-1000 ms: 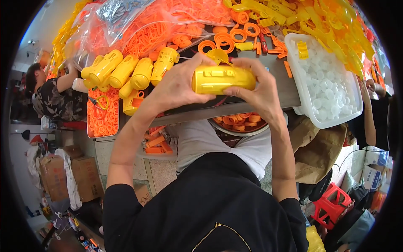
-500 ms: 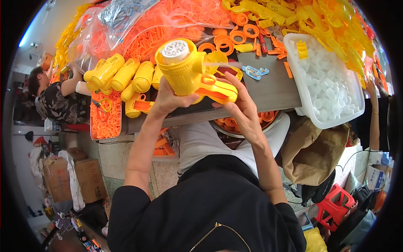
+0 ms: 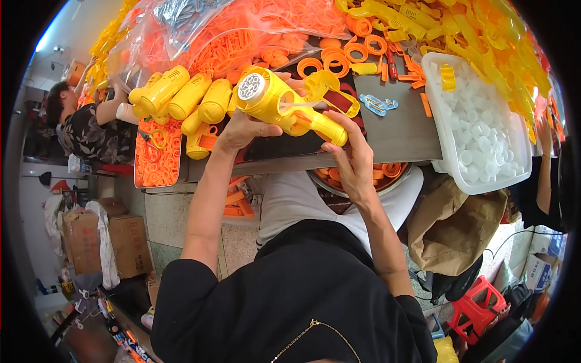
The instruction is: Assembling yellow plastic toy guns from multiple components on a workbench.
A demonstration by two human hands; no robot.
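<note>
Above the table's near edge I hold a yellow toy bubble gun (image 3: 273, 104), shaped like a hair dryer, with a round white multi-hole nozzle at its front end. My left hand (image 3: 249, 130) is closed round the barrel from below and the left, its thumb toward me and its other fingers partly hidden behind. At the handle's end, my right hand (image 3: 353, 151) grips with thumb and fingers. The handle points to the lower right, its open hollow inside facing up. Just behind lies a loose yellow half shell (image 3: 330, 85) on the table.
Several yellow barrels (image 3: 189, 97) lie left, beside an orange-filled tray (image 3: 140, 181) with scissors (image 3: 158, 139). A white tub (image 3: 433, 115) of translucent caps stands right. Blue pieces (image 3: 378, 104) and orange rings (image 3: 357, 51) lie behind. Other people work at both sides.
The bubble gun has tilted, so its nozzle now faces more toward me and its handle's hollow side shows. The orange piece seen at the handle no longer shows. My right hand has closed in on the handle.
</note>
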